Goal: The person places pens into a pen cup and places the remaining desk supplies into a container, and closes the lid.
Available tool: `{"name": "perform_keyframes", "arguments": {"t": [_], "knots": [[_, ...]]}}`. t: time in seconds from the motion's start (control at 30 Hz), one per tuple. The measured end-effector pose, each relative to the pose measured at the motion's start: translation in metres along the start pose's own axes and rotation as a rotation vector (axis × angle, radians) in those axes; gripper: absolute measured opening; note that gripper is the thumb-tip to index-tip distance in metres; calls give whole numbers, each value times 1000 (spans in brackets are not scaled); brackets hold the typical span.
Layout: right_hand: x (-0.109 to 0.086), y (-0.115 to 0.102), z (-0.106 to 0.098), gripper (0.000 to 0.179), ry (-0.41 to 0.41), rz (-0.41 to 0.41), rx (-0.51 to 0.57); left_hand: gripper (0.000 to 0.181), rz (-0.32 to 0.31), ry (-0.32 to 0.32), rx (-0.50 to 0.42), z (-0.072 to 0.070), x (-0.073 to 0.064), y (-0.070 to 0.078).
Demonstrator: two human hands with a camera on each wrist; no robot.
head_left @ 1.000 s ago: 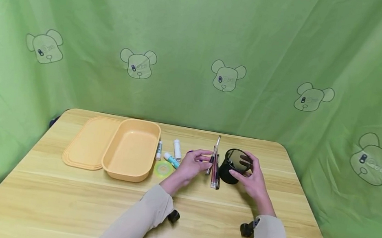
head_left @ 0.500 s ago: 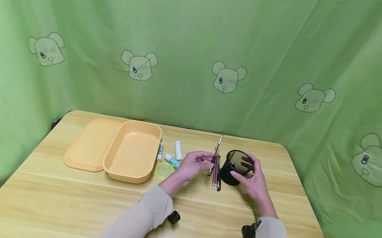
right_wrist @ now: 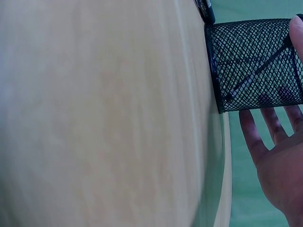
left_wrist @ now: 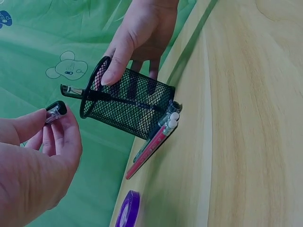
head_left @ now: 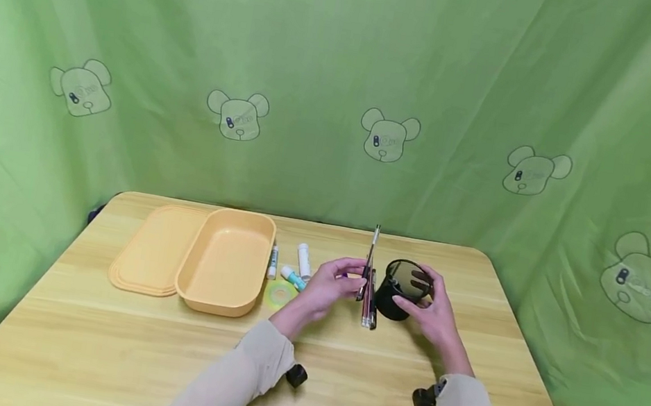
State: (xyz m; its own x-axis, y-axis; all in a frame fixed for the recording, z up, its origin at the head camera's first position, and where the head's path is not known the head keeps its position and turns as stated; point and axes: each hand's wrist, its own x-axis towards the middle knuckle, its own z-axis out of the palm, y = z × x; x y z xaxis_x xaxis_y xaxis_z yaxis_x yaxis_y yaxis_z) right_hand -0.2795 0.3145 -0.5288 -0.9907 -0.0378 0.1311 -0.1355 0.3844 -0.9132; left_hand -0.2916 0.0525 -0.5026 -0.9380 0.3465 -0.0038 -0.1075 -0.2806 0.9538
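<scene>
Between thumb and fingers, my left hand [head_left: 322, 288] pinches a black-and-clear pen [head_left: 372, 248], held nearly upright; its dark end [left_wrist: 56, 112] shows in the left wrist view. My right hand [head_left: 435, 312] grips a black mesh pen cup [head_left: 392, 304] that stands on the table just to the right. Inside the cup leans one pen [left_wrist: 71, 91], poking past the rim. Red pencils [left_wrist: 150, 153] and a dark pen [head_left: 373, 317] lie side by side against the cup's base. In the right wrist view, the right fingers spread along the mesh [right_wrist: 255, 66].
Left of my hands lie several glue sticks [head_left: 304, 261] and a yellow-green tape roll [head_left: 280, 294]. A purple tape roll [left_wrist: 128, 210] is partly hidden behind my left hand in the head view. Farther left are an orange bin [head_left: 224, 265] and its lid [head_left: 157, 251].
My left hand has lifted the pen slightly and turned it more upright beside the cup. The right hand keeps its grip on the cup. The head view has tilted a little.
</scene>
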Motion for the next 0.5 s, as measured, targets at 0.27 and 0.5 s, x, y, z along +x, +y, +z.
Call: {"name": "perform_keyframes", "arguments": {"t": [0.27, 0.5], "knots": [[1, 0, -1, 99, 7, -10, 7, 42, 4, 2, -1, 0, -2, 3], [-3, -1, 1, 99, 3, -9, 18, 38, 12, 2, -42, -2, -4, 1]]}}
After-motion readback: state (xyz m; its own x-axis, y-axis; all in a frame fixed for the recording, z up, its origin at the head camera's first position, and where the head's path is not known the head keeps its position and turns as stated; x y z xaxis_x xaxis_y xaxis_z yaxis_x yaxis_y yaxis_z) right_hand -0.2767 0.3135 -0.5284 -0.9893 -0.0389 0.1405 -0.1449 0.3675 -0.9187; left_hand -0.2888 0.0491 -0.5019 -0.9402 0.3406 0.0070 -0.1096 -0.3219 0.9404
